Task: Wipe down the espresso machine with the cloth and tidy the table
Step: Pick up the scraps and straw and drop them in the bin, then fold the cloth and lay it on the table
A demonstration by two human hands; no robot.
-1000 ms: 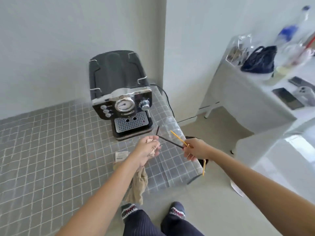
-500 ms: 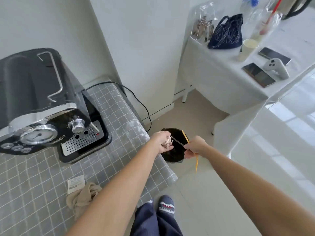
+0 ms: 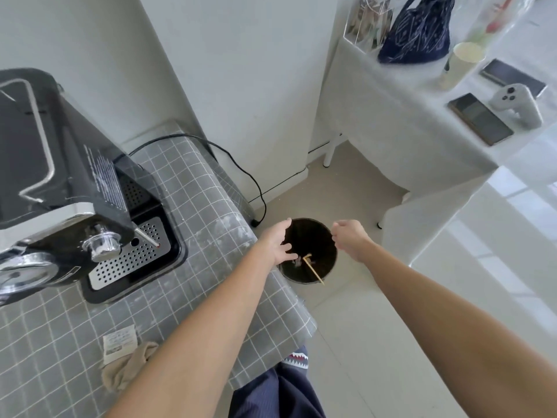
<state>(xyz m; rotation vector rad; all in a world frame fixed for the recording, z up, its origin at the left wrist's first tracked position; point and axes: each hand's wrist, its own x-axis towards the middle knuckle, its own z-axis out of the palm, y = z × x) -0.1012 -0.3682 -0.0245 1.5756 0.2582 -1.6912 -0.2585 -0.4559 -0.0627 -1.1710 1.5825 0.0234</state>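
Black and round, the bin (image 3: 310, 251) stands on the floor just beside the corner of the table (image 3: 211, 206). Both hands hang over its mouth. The left hand (image 3: 278, 241) has its fingers spread and holds nothing; the right hand (image 3: 351, 238) has loosely curled fingers and also seems to hold nothing. A yellow stick (image 3: 313, 268) lies inside the bin, with one end leaning over the rim, next to some small scraps that are too unclear to name.

The step in hand appears to be throwing the rubbish away. To do it well, the person should check that the stick sits fully inside and does not tip out over the rim, then bring the hands back to the table.

The cloth (image 3: 126, 369) lies crumpled near the front edge of the table, touching a small paper packet (image 3: 119, 343), and partly under the left forearm. The espresso machine (image 3: 60, 182) stands further back on the table, well apart from the cloth. The packet probably belongs in the bin as well, so the tidying looks unfinished.

A black power cable (image 3: 241, 173) runs from behind the machine down the table side to the floor near the bin; a careless reach could catch it. Another table covered in white (image 3: 391, 122) stands to the right, carrying a dark bag (image 3: 419, 28), a phone (image 3: 479, 119) and a white game controller (image 3: 515, 101).
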